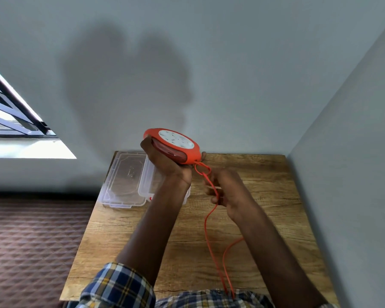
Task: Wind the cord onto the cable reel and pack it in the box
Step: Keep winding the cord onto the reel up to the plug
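Orange cable reel (176,150) with white socket face, held aloft at frame centre, gripped by left hand (165,165). Thin orange cord (209,218) trailing downward, pinched in right hand (226,192). Clear box (142,181) lying open behind, on wooden table (120,241).

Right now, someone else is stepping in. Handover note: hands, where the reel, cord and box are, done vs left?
Left hand grips the reel, held up above the table's far edge.
Right hand pinches the cord just below the reel; its image is blurred.
Part of the cord is already on the reel. A loose loop hangs down toward the person's lap.
Box sits open on the table behind the left arm, lid lying beside it.
Left: wind the remaining cord, put the reel in the box, close the lid.
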`<state>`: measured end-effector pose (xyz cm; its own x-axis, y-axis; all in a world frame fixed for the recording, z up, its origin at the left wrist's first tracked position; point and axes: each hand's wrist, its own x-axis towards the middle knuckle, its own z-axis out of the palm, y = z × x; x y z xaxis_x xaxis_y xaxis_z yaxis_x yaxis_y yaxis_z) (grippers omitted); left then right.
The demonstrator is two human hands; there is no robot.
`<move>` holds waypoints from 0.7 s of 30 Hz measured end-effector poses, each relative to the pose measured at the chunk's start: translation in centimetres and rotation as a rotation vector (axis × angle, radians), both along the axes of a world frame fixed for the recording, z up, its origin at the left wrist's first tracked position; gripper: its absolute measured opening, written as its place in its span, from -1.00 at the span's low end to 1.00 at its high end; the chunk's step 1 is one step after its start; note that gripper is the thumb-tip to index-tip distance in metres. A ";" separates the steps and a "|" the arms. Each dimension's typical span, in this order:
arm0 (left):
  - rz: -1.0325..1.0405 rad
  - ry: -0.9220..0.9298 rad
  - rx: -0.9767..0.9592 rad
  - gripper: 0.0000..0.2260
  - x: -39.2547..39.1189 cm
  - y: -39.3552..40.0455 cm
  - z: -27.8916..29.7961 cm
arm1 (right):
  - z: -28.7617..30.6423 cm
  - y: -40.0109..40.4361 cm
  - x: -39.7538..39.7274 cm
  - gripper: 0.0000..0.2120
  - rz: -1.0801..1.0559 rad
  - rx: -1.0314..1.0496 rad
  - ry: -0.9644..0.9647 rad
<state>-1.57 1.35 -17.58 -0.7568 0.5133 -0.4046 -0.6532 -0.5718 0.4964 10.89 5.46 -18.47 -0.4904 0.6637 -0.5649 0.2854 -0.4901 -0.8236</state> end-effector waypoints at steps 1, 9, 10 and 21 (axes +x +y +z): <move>-0.014 0.006 0.006 -0.41 0.1 0.0 0.1 | 0.0 0.1 0.3 -0.75 0.030 -0.107 0.070; -0.007 0.016 -0.036 -0.37 0.2 0.1 0.0 | -0.4 0.5 1.0 -0.69 0.038 0.038 0.150; -0.009 0.012 -0.037 -0.37 0.2 0.0 0.0 | -0.3 0.5 1.0 -0.67 0.026 0.052 0.155; -0.039 0.029 0.002 -0.43 0.4 0.2 0.1 | -0.9 1.2 1.3 -0.75 -0.008 -0.097 0.244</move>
